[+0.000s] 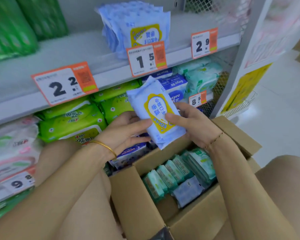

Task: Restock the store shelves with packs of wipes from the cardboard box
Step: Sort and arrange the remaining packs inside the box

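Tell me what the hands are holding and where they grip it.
Both hold one blue pack of wipes: left hand at its lower left edge, right hand at its right edge.

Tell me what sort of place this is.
A shop aisle, probably a supermarket: shelves edged with orange price tags, rows of green wipes packs, and an open cardboard box of stock. The left hand and right hand grip a blue pack.
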A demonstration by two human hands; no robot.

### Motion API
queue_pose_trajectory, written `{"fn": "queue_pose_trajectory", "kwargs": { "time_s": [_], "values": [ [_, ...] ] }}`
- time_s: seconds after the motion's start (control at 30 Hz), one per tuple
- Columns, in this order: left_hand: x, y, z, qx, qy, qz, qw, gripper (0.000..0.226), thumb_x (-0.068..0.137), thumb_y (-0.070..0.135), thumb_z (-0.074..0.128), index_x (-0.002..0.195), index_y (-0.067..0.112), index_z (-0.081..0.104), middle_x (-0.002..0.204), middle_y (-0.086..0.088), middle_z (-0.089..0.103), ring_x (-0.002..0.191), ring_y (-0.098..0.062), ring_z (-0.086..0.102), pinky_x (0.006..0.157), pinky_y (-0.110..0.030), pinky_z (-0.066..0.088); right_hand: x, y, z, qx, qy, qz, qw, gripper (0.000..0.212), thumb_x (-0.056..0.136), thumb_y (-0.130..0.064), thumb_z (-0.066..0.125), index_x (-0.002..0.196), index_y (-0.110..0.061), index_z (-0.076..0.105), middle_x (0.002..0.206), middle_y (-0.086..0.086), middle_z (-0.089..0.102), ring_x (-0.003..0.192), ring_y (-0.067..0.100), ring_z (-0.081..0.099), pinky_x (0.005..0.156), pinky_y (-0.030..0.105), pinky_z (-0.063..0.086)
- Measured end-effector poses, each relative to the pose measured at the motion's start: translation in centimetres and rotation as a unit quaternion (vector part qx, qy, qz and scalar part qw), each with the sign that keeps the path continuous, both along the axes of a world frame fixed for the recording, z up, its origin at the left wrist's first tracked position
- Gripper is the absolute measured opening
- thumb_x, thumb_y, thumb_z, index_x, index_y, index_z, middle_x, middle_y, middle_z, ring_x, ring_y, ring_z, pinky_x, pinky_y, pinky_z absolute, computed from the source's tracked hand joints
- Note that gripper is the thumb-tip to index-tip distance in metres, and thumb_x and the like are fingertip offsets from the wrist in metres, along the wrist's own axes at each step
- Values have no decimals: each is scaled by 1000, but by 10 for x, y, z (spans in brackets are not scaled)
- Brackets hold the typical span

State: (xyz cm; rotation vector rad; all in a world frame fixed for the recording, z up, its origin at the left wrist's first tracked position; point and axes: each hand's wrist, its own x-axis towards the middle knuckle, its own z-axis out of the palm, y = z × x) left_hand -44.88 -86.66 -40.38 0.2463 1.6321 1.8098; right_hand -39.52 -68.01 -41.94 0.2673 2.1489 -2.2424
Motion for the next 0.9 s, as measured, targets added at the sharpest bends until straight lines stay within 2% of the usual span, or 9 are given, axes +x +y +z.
{"fn": "queue_pose_trajectory", "kwargs": {
  "time_s": [0.1, 0.23, 0.37, 0.47, 0.57, 0.63, 0.73, 0.8, 0.9],
  "values": [
    [4, -11, 28, -54, 113, 2, 992, 43, 80, 1, 67, 119, 7, 50, 107, -5, 68, 85, -13, 69, 71, -34, 60, -10, -19, 30, -30, 20, 46, 998, 15, 89, -12, 59, 104, -10, 58, 102, 10, 69, 85, 22, 68, 79, 39, 58],
    [-19, -37, 80, -99, 187, 28, 977, 46, 77, 14, 73, 117, 7, 50, 114, -15, 65, 96, -24, 67, 76, -41, 57, -29, -32, 83, 85, 46, 56, 994, 17, 87, -14, 63, 103, -15, 58, 91, 6, 68, 69, 17, 68, 66, 37, 59],
    [-45, -51, 131, -113, 266, 78, 954, 30, 82, 18, 67, 108, 19, 52, 99, -7, 62, 69, -16, 64, 52, -31, 55, -53, -46, 132, 99, 133, -6, 986, 41, 82, -1, 67, 114, -16, 46, 78, 5, 60, 57, 20, 65, 59, 34, 57],
    [-67, -57, 165, -177, 365, 75, 911, 49, 64, 34, 71, 108, 18, 57, 103, -8, 65, 88, -23, 63, 71, -37, 54, -74, -58, 156, 41, 165, -26, 985, 43, 83, 8, 62, 109, -18, 40, 72, 6, 57, 48, 15, 64, 52, 33, 57],
    [-96, -58, 183, -174, 359, 68, 914, 28, 60, 23, 68, 86, 16, 59, 94, -12, 65, 83, -20, 59, 72, -35, 49, -103, -63, 170, 125, 184, -103, 970, 39, 84, 0, 64, 115, -10, 44, 67, 5, 60, 44, 9, 60, 48, 26, 51],
    [-123, -53, 188, -164, 371, 121, 906, 26, 62, 18, 69, 83, 9, 58, 84, -15, 60, 74, -13, 56, 66, -26, 46, -125, -56, 176, 345, 187, -194, 899, 33, 87, -15, 61, 118, -13, 53, 84, 6, 69, 68, 16, 63, 65, 28, 46],
    [-176, -36, 187, -214, 457, 279, 817, 39, 74, 8, 73, 108, 0, 55, 93, -12, 54, 83, -12, 50, 65, -23, 41, -151, -43, 178, 598, 151, -203, 760, 34, 90, -33, 51, 123, -24, 55, 122, 2, 61, 114, 27, 50, 91, 34, 38],
    [-207, -16, 189, -215, 483, 310, 790, 32, 78, 3, 65, 109, 3, 55, 103, -20, 59, 89, -19, 53, 72, -23, 38, -165, -40, 172, 647, 118, -136, 741, 40, 90, -42, 48, 127, -27, 52, 134, 3, 52, 126, 28, 41, 103, 39, 30],
    [-253, 15, 185, -268, 517, 283, 762, 32, 80, 7, 57, 111, -2, 57, 117, -23, 61, 108, -32, 59, 76, -30, 40, -174, -39, 159, 645, 79, -101, 753, 41, 92, -51, 40, 123, -29, 54, 136, -1, 49, 131, 26, 35, 106, 43, 25]
  ]
}}
